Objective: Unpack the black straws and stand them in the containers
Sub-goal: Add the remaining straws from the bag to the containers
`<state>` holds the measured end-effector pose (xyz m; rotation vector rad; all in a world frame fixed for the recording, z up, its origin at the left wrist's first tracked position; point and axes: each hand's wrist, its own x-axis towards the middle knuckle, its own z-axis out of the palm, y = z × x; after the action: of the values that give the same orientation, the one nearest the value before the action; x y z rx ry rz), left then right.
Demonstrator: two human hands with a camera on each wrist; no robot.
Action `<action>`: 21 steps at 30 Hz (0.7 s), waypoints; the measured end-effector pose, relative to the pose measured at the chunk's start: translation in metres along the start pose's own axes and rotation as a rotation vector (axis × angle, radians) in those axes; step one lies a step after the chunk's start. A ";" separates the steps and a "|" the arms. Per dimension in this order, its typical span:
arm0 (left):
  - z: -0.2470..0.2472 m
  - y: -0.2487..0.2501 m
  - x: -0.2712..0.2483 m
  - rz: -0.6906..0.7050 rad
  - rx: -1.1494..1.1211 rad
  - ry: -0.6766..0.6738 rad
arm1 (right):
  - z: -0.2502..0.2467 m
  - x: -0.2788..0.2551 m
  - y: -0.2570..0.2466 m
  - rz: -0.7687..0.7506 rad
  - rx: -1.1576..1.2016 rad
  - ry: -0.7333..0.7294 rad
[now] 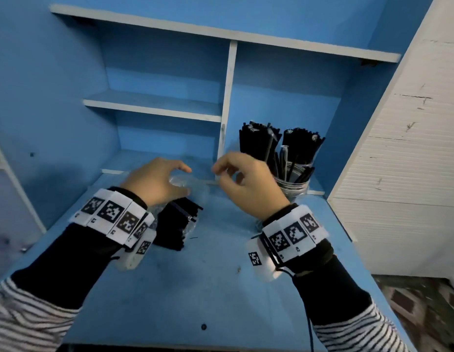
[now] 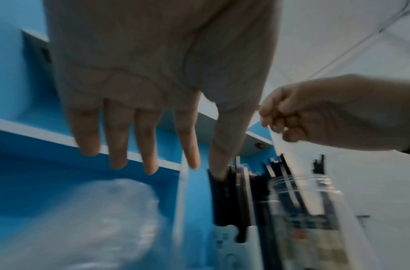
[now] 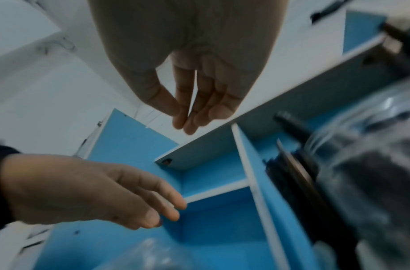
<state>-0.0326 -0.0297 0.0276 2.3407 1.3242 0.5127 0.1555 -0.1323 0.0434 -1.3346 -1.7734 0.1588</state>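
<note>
nearest the front edge the blue painted counter (image 1: pixel 195 288) lies bare, both striped sleeves reaching in over it. moving up, the bundle of black plastic straws in its clear crinkled wrapper (image 1: pixel 179 224) lies on the counter left of centre, partly under the left wrist. just beyond it hovers the left hand (image 1: pixel 157 180), fingers (image 2: pixel 117 146) straight and spread, clamped on nothing, with something clear and blurred below the palm, loose wrapper or an empty container, i cannot tell which. across from it the right hand (image 1: pixel 248 181) has its fingers (image 3: pixel 187 107) drawn together at the tips with the thumb; in the left wrist view a thin clear sliver seems to run from that pinch, likely a strip of wrapping, but the blur keeps me from being sure.

further back, at the right of the counter under the shelf, the clear plastic jar (image 1: pixel 292 188) holds a few loose black straws, and right behind it two packed clusters of upright black straws (image 1: pixel 281 143) stand in containers that are mostly hidden.

my read: this is the unwrapping step, wrapper coming off. to do it well, set the left hand down on the bundle so it cannot roll, pull the film away along the straws rather than across them so they stay together, then gather them as one bunch with ends level before standing them in the jar. lean them against the jar wall; a light jar may tip if the straws go in off-centre.
</note>
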 end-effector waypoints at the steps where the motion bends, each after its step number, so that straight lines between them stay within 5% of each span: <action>1: -0.004 -0.007 -0.003 -0.023 0.038 -0.058 | 0.014 0.000 0.002 0.060 0.033 -0.113; 4: -0.007 -0.028 -0.007 0.023 -0.012 -0.078 | 0.053 0.000 0.009 0.147 -0.005 -0.361; 7: -0.005 -0.040 -0.010 0.081 -0.187 -0.019 | 0.084 0.006 0.014 0.182 -0.115 -0.458; 15: -0.003 -0.051 -0.012 0.054 -0.323 0.118 | 0.138 0.027 0.031 0.152 -0.284 -0.631; 21: -0.009 -0.055 -0.015 0.032 -0.384 0.211 | 0.145 0.031 0.042 0.105 -0.268 -0.603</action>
<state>-0.0835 -0.0152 0.0058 2.0347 1.1539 0.9550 0.0830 -0.0337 -0.0496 -1.6948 -2.2835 0.4306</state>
